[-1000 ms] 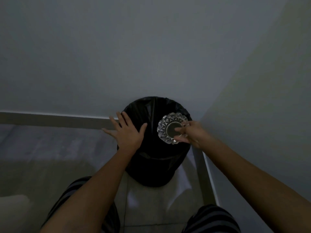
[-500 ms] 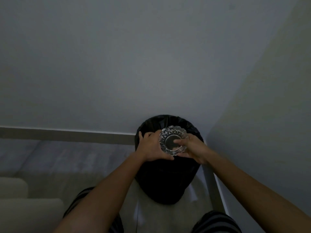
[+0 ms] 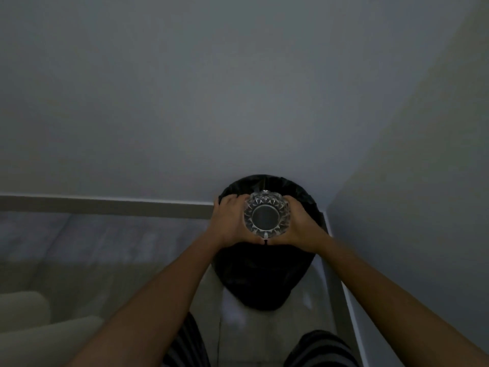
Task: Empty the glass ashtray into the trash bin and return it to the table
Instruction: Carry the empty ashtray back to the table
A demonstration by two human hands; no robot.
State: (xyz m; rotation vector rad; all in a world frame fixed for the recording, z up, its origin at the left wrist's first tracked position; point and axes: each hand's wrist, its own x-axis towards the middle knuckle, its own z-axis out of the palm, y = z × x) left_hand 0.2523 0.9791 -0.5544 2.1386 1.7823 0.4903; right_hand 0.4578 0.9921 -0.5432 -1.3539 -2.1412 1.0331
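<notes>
A cut-glass ashtray (image 3: 266,214) is held over the mouth of a trash bin (image 3: 260,276) lined with a black bag, in the room's corner. My left hand (image 3: 229,221) grips its left edge and my right hand (image 3: 299,225) grips its right edge. The ashtray's round flat base faces me, so it looks turned over or tipped toward the bin. Whatever is inside the bin is hidden in the dark.
The bin stands on a pale tiled floor (image 3: 259,335) where two grey walls meet, with a skirting board (image 3: 105,205) along the left wall. A light cushion or sofa edge (image 3: 31,327) sits at lower left. My striped trouser legs (image 3: 321,349) show at the bottom.
My left hand came off the bin's rim and closed on the ashtray's left side. Both hands now hold it centred over the bin, with its base turned toward me.
</notes>
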